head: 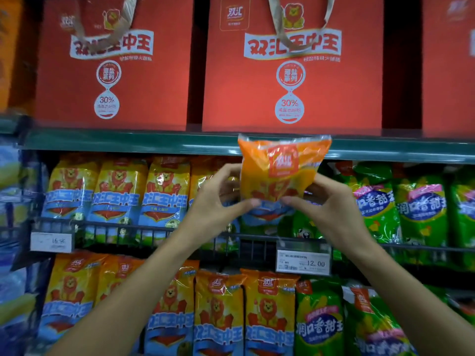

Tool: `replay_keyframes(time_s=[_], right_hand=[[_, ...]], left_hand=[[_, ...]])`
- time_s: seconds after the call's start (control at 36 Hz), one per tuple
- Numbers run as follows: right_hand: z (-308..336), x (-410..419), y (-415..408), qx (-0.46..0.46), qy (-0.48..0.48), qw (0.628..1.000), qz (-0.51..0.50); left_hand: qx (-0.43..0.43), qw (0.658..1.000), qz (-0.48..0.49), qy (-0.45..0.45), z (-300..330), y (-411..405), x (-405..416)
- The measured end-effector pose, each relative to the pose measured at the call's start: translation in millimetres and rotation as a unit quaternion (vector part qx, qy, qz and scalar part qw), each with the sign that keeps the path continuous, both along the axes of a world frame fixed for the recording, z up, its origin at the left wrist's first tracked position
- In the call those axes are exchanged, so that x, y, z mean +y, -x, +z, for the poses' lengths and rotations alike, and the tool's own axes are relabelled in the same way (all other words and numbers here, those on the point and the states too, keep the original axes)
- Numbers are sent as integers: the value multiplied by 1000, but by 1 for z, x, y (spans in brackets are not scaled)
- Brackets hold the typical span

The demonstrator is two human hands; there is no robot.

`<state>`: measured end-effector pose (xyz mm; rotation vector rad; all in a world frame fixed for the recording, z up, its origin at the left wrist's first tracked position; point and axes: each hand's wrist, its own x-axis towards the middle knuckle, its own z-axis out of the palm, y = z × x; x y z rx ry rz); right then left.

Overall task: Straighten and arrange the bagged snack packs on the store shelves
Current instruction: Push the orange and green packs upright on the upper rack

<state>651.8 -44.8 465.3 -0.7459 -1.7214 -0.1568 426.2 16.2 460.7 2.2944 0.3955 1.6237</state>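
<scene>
An orange and yellow snack bag (280, 168) with a red logo stands upright in front of the middle shelf, its top edge overlapping the green shelf rail (128, 142). My left hand (221, 194) pinches its lower left side and my right hand (323, 201) pinches its lower right side. Yellow and blue lion bags (118, 191) stand in a row to the left on the same shelf. Green corn bags (413, 209) fill the right part. The held bag's lower half is hidden by my fingers.
Large red gift boxes (293, 73) with handles stand on the top shelf. A black wire guard (123, 229) fronts the middle shelf, with price tags (303, 260) clipped on. More yellow bags (218, 312) and green bags (318, 319) line the lower shelf.
</scene>
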Motion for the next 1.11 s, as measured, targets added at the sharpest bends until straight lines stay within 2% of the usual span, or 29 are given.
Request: replay_keyframes(time_s=[0.14, 0.31, 0.61, 0.94, 1.11], right_hand=[[11, -6, 5, 61, 1, 996, 63], [6, 6, 8, 111, 3, 992, 61], [-15, 16, 2, 115, 36, 992, 41], [-19, 17, 1, 99, 79, 992, -1], [-31, 23, 0, 72, 153, 983, -75]], left_hand=[[-45, 997, -50, 41, 13, -3, -12], [-51, 994, -68, 68, 11, -10, -7], [-52, 993, -54, 86, -12, -18, 11], [-12, 991, -38, 126, -12, -15, 17], [74, 986, 35, 147, -24, -20, 21]])
